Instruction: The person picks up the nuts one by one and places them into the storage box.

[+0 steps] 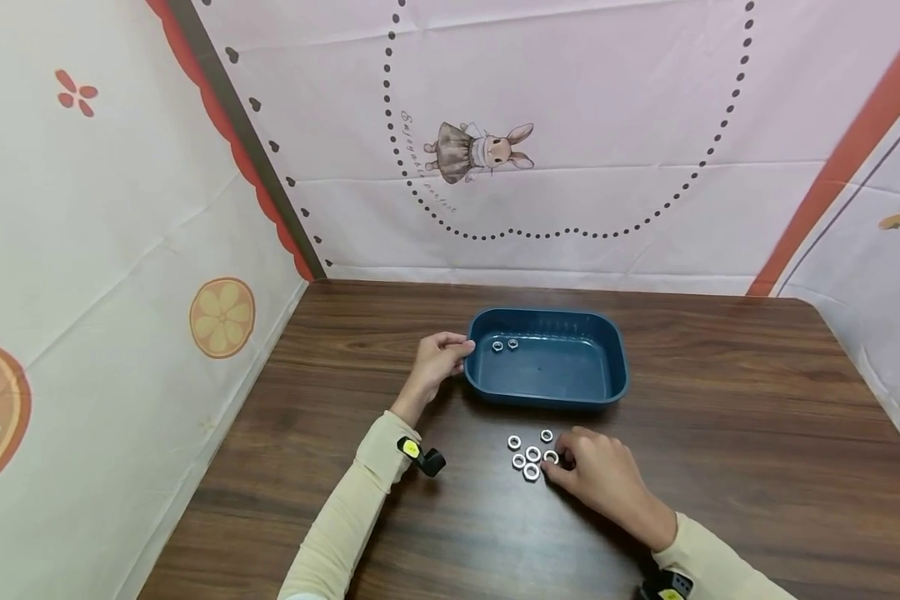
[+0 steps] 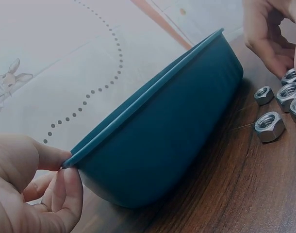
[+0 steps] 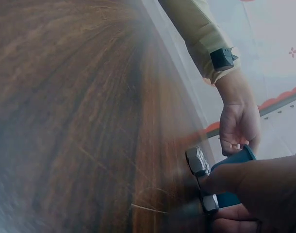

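A dark blue plastic tray (image 1: 543,398) stands on the table, with two metal hex nuts (image 1: 505,345) lying inside near its left end. My left hand (image 1: 438,360) pinches the tray's left rim between thumb and fingers, as the left wrist view shows closely. In front of the tray lies a loose cluster of several hex nuts (image 1: 531,472). My right hand (image 1: 603,477) is at the cluster's right side, thumb and fingers around one nut (image 1: 551,457) still at table level. In the right wrist view, the right thumb (image 3: 230,177) partly hides the nuts.
The wood-grain table (image 1: 750,417) meets a printed cloth (image 1: 607,100) hanging behind it and another cloth at the left (image 1: 157,192). Both forearms wear pale sleeves (image 1: 330,533) with small black wrist devices (image 1: 422,457).
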A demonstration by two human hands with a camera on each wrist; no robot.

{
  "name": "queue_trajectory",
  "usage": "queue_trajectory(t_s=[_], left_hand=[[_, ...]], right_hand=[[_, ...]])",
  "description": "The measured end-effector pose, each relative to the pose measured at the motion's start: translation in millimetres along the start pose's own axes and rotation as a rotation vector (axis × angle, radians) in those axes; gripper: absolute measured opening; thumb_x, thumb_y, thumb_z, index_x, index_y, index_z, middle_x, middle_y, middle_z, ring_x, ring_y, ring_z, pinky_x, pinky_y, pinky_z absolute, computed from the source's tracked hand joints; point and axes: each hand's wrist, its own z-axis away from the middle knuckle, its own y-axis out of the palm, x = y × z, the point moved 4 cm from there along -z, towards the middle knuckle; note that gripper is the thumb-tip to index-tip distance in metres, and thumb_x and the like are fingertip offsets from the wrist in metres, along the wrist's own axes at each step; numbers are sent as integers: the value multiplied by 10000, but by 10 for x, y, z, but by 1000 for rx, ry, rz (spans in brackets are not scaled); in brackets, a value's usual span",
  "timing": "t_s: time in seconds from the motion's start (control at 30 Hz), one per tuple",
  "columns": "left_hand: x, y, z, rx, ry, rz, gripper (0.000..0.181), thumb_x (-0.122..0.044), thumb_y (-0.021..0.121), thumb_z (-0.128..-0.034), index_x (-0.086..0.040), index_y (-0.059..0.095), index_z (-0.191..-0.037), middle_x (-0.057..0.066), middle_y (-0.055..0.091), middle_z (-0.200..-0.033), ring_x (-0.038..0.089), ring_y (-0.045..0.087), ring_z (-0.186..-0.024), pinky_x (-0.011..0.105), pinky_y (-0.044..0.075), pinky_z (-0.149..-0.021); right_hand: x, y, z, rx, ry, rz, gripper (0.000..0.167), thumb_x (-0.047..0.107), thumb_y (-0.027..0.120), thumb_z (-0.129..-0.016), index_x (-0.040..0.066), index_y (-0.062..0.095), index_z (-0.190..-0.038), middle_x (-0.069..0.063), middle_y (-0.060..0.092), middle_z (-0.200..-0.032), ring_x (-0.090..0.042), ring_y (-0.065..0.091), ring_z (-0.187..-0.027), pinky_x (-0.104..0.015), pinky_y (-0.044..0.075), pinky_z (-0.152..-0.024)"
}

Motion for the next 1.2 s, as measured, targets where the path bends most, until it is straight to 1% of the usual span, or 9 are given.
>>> queue_trajectory(t_s=[0.4, 0.53, 0.6, 0.67, 0.8, 0.87, 0.93, 1.03, 1.2], left_hand=[[4, -28, -2, -14, -13, 3, 232, -154, 730, -962, -3, 703, -1136, 50, 697, -951, 99, 579, -728, 176, 556, -651], [2, -27, -2, -12, -11, 6, 232, -151, 735, -958, -2, 704, -1133, 54, 705, -954, 106, 580, -731, 177, 553, -646], [2, -21, -1, -9, -6, 2, 228, -150, 734, -959, -2, 705, -1130, 58, 708, -954, 107, 584, -728, 178, 553, -643], [0, -17, -3, -5, -2, -1, 229, -154, 734, -960, -2, 706, -1129, 60, 709, -954, 109, 598, -731, 180, 554, -643], [5, 5, -14, 8, 3, -6, 232, -160, 729, -964, -1, 705, -1131, 67, 716, -964, 108, 625, -743, 183, 559, -651], [2, 7, -15, 8, 3, -3, 231, -155, 727, -965, 2, 703, -1133, 71, 715, -965, 108, 622, -741, 183, 560, -652], [-2, 5, -10, 2, 2, -6, 225, -152, 725, -966, 0, 704, -1131, 69, 711, -962, 103, 606, -728, 180, 559, -649], [-4, -5, -3, -5, 5, -13, 224, -153, 725, -966, -2, 703, -1130, 73, 706, -961, 103, 589, -720, 181, 557, -646], [9, -11, 2, 3, 8, -28, 238, -168, 725, -968, -8, 698, -1142, 85, 712, -994, 104, 606, -740, 188, 560, -664]], right_hand=[[-23, -105, 28, -33, 12, -25, 237, 287, 852, -759, 235, 633, -686, 111, 523, -668, -55, 453, -571, -279, 395, -498], [-53, -233, -3, -26, -11, -35, 179, 271, 846, -748, 231, 675, -719, 133, 529, -664, -27, 461, -581, -264, 402, -509], [-78, -341, -55, -23, -53, -56, 130, 248, 836, -745, 227, 709, -761, 145, 552, -676, -5, 474, -594, -245, 412, -521], [-107, -474, -147, -36, -129, -97, 110, 211, 829, -744, 205, 740, -808, 147, 569, -692, 16, 490, -612, -221, 434, -538], [-192, -763, -414, -71, -354, -176, 117, 125, 825, -767, 159, 770, -865, 148, 539, -692, 32, 470, -611, -175, 423, -518], [-239, -878, -577, -58, -461, -194, 128, 94, 823, -782, 133, 784, -897, 155, 505, -684, 44, 437, -595, -162, 399, -494], [-281, -957, -753, -7, -529, -199, 145, 69, 811, -801, 109, 795, -940, 161, 468, -667, 49, 396, -574, -165, 372, -480], [-337, -1009, -1021, 100, -567, -194, 180, 51, 787, -834, 75, 800, -1011, 174, 433, -633, 51, 346, -531, -179, 344, -474], [-399, -951, -1428, 244, -546, -153, 191, 88, 776, -872, 69, 798, -1060, 165, 394, -553, 22, 307, -472, -201, 301, -482]])
